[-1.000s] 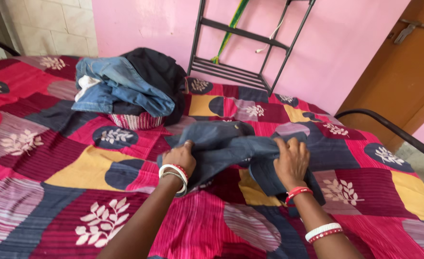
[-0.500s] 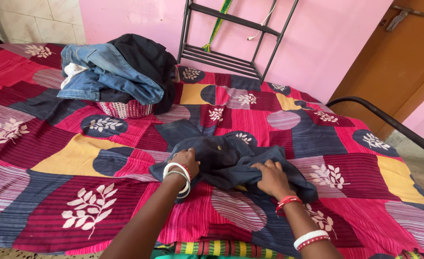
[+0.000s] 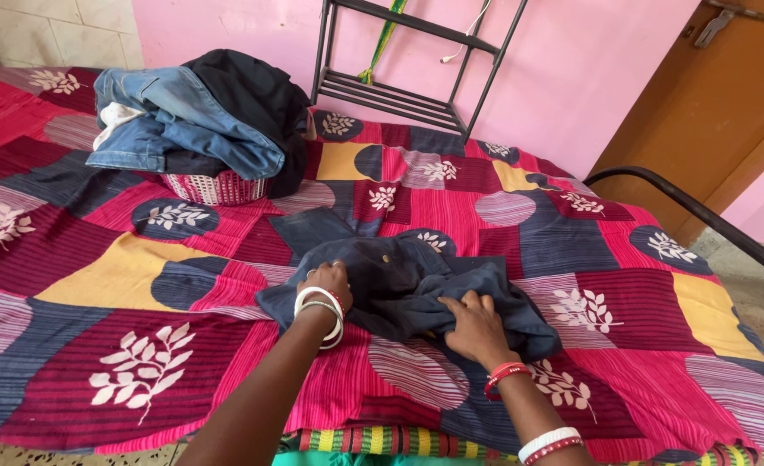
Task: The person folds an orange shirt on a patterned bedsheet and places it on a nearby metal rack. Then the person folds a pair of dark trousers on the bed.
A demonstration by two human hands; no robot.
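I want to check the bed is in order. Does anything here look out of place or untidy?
Only the laundry basket stands out: it is overfilled, with blue jeans and a black garment spilling over its rim. The dark garment under both hands is crumpled.

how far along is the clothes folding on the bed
Early, by the look of it. No finished folded stack shows on the patterned bedspread. In hand: the dark blue garment, bunched and part-folded, with the left hand gripping its left edge and the right hand pressing its lower right. Left: the basket is heaped with unfolded jeans and a black garment.
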